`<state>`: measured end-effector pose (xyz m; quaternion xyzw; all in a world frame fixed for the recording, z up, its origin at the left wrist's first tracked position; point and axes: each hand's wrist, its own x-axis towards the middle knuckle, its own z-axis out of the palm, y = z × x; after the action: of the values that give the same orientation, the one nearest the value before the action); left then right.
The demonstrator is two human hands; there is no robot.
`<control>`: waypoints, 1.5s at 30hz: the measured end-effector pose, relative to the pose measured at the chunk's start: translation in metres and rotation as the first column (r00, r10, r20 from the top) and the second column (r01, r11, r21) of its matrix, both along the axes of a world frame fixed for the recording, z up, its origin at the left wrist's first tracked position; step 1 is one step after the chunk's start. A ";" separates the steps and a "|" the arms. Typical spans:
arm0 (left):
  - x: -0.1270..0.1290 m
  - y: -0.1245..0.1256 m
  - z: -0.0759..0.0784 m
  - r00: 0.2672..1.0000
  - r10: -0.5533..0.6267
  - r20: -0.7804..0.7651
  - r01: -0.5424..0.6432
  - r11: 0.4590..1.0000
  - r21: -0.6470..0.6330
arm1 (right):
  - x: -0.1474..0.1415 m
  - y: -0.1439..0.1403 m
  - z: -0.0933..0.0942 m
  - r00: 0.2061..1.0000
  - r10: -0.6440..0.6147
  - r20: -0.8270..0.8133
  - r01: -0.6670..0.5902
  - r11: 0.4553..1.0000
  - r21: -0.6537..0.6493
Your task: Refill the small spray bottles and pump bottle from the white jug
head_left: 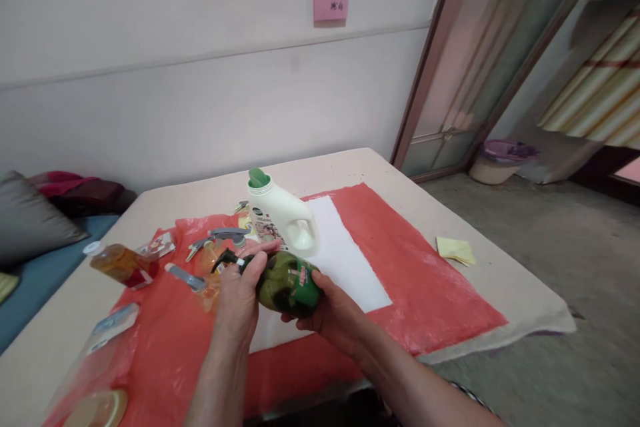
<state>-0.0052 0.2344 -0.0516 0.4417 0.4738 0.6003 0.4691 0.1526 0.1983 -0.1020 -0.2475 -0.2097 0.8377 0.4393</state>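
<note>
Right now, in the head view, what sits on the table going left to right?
Amber bottle → grey spray triggers → green bottle held in both hands, left hand and right hand → white paper sheet → yellow sticky notes.

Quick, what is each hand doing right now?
Left hand: closed around the top end of the green bottle.
Right hand: closed under the same bottle's bottom end.

Green bottle (pixel 287 283) between both hands

White jug (pixel 283 213) and bottles (pixel 120 263) crowd left; white sheet (pixel 345 257) lies open.
</note>
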 end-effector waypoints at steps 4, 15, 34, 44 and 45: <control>0.003 -0.002 0.001 0.998 -0.026 0.063 0.031 0.997 -0.069 | 0.000 -0.002 0.001 0.996 -0.085 -0.024 0.085 0.996 -0.007; 0.005 -0.005 0.009 0.955 -0.142 0.260 0.147 0.989 0.000 | 0.004 0.011 -0.001 0.994 0.091 -0.064 -0.101 0.977 -0.187; -0.002 0.002 0.000 0.973 -0.023 0.228 0.026 1.000 -0.011 | -0.004 0.006 -0.007 0.995 0.096 -0.008 -0.096 0.989 -0.113; 0.001 0.005 -0.001 0.968 0.099 0.232 -0.102 0.995 0.003 | -0.001 0.003 0.004 0.985 -0.162 -0.061 0.163 0.987 0.010; 0.000 0.004 0.000 0.972 0.046 0.232 -0.051 0.999 0.014 | -0.001 0.002 0.003 0.985 -0.163 -0.059 0.163 0.987 0.003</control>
<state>-0.0050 0.2389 -0.0514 0.3617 0.4205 0.6636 0.5020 0.1515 0.2007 -0.0986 -0.2375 -0.1794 0.8050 0.5132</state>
